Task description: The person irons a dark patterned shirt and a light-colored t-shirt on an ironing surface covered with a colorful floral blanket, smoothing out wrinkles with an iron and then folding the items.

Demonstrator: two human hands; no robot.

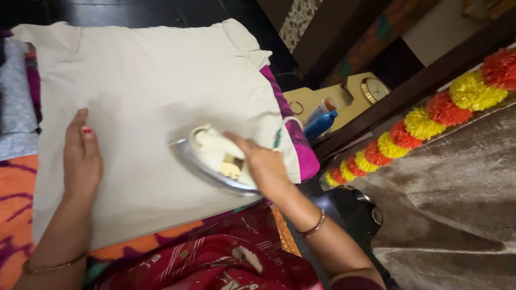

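A cream-white shirt (145, 80) lies spread flat over a bright patterned cloth. My left hand (81, 156) rests flat on the shirt's left side, fingers together, holding nothing. My right hand (263, 164) grips the handle of a white clothes iron (215, 158) with a metal soleplate, which sits on the shirt's lower right part.
A pink and orange patterned cloth (301, 150) covers the ironing surface. Red patterned fabric (215, 258) lies at the near edge. To the right stand a blue bottle (320, 126), a wooden clock piece (371, 88), a yellow and orange pom-pom garland (430, 121) and a brown furry rug (457, 204).
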